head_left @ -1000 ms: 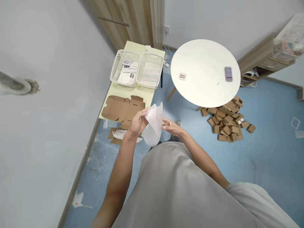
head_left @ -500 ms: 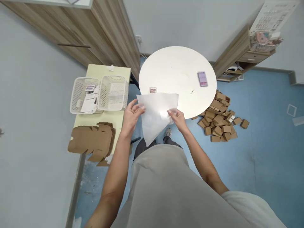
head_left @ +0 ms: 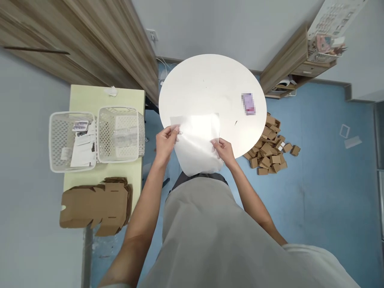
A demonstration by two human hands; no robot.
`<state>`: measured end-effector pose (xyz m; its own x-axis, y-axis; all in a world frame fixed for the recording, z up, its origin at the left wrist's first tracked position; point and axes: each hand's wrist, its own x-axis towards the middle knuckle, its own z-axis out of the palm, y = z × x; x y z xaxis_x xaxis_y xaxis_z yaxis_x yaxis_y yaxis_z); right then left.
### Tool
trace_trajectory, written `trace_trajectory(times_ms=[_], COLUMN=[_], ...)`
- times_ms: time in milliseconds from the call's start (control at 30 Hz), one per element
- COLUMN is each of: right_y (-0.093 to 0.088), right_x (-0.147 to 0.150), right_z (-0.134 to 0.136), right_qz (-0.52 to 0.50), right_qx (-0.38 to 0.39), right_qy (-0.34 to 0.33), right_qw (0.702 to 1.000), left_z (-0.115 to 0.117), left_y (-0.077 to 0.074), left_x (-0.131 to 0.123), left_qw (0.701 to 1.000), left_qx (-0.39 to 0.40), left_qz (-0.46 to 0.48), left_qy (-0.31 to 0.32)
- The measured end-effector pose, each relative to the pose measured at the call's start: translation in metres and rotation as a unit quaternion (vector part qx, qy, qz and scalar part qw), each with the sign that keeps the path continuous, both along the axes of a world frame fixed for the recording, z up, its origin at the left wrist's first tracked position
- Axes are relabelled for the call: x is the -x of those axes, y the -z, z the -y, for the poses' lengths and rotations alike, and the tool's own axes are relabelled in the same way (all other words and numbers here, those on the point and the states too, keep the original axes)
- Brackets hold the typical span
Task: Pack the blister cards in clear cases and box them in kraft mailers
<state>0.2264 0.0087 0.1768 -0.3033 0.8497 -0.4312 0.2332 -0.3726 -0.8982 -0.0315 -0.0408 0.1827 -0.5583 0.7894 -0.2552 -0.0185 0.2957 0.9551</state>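
A thin, translucent whitish sheet, which looks like plastic, is stretched in front of my waist over the near edge of the round white table. I cannot tell whether it is a single layer or a bag. My left hand pinches its left edge near the top corner. On the opposite edge, a little lower, my right hand grips it between thumb and fingers. Light glares off the upper part. A blurred purple packet lies toward the right of the tabletop.
At left, a pale yellow table bears two white baskets holding papers and small packs, plus stacked flat cardboard blanks. Small brown boxes are heaped on the floor right of the round table. A wooden cabinet stands beyond.
The sheet has gone from a folded, pointed shape to a wider, flatter spread. My left hand has taken a closer pinch on its edge. The view has shifted, with surroundings appearing further left.
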Motion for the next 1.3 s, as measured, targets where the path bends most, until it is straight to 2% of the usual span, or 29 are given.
trace_trajectory(times_ms=[267, 533, 767, 867, 967, 1100, 1200, 1300], right_y=[0.022, 0.055, 0.081, 0.094, 0.109, 0.13, 0.143, 0.151], right_x=[0.025, 0.043, 0.055, 0.056, 0.053, 0.054, 0.058, 0.063], right_z=[-0.044, -0.089, -0.121, -0.131, -0.141, -0.155, -0.162, -0.166], right_qz=[0.03, 0.042, 0.064, 0.084, 0.102, 0.127, 0.128, 0.129], right_qx=[0.008, 0.026, 0.039, 0.049, 0.057, 0.065, 0.072, 0.078], right_qy=[0.032, 0.019, 0.003, 0.015, 0.024, 0.04, 0.052, 0.053], right_qw=[0.999, 0.999, 0.997, 0.995, 0.993, 0.989, 0.988, 0.987], left_z=[-0.061, -0.102, -0.116, -0.122, -0.131, -0.138, -0.136, -0.132], left_y=[0.027, 0.062, 0.099, 0.114, 0.13, 0.16, 0.184, 0.201], left_x=[0.031, 0.051, 0.05, 0.058, 0.08, 0.122, 0.149, 0.163], left_qw=[0.999, 0.997, 0.973, 0.961, 0.957, 0.949, 0.928, 0.901], left_qx=[0.01, 0.067, 0.065, 0.067, 0.09, 0.14, 0.19, 0.235], left_qz=[0.005, 0.038, 0.174, 0.199, 0.179, 0.12, 0.113, 0.154], left_qy=[0.033, -0.014, -0.134, -0.181, -0.21, -0.255, -0.298, -0.331])
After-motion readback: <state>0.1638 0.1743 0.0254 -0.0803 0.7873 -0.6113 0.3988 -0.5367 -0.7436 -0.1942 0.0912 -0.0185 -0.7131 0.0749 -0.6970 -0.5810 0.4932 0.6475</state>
